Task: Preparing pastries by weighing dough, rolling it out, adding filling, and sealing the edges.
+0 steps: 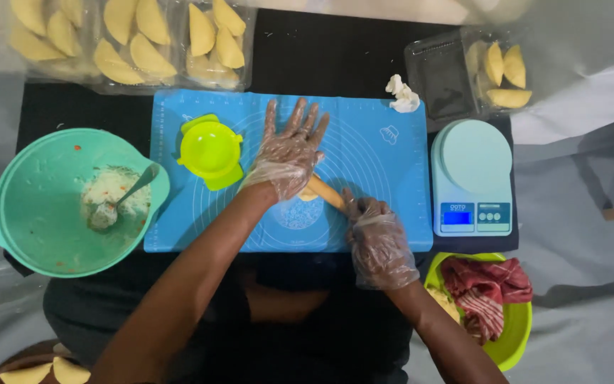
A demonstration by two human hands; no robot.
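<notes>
Head view, looking straight down at a dark tabletop. A blue silicone mat lies at centre.

Left hand, in a clear plastic glove, lies flat with fingers spread, palm pressing down on a wooden rolling pin; its grip is open, nothing pinched. Right hand, also gloved, has its fingers curled, and its fingertips touch the near end of the pin; I cannot tell whether that grip closes around it. The pin lies slanted across the mat's middle, on top of a small piece of pale dough that shows just under the left palm.

Just beside the left hand, on the mat's left part, sits a lime-green dumpling press, closed. Left of the mat, a teal bowl holds a whitish filling with a spoon stuck in it. Right of the mat, a pale blue kitchen scale, display lit. Near the right forearm, a green bowl holds a red striped cloth. A small dough scrap rests at the mat's far right corner. Along the far edge, clear trays of folded, half-moon pastries; another such container stands at far right.
</notes>
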